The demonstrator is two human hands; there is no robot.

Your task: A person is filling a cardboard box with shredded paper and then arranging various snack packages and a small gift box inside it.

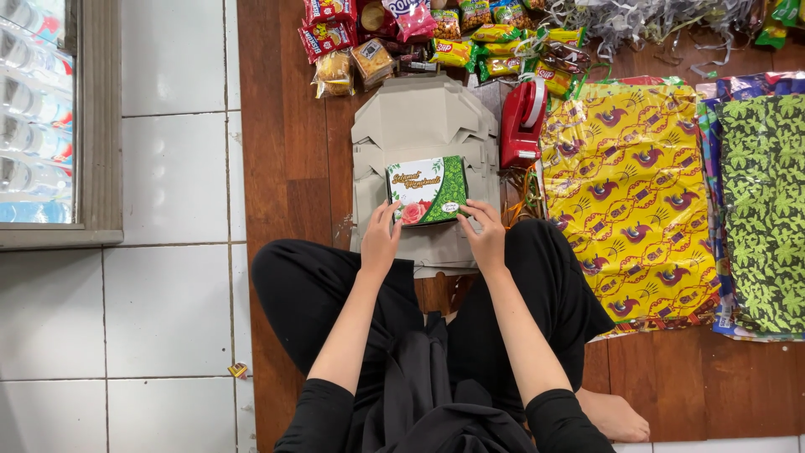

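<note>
Person in black throughout. Black top, sleeves pushed up to above elbows, forearms bare. Loose black trousers, fabric creased at knees. Dark cloth bunched in lap. Left hand [380, 243] and right hand [486, 237] bare, no rings or watch seen. One bare foot [615, 417].

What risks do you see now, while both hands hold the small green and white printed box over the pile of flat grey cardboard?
1. The left hand and right hand grip only the near edge of the small green and white printed box, so it might tip.
2. The pile of flat grey cardboard blanks looks uneven and may slide.
3. The red tape dispenser is close by; an elbow could knock it.
</note>
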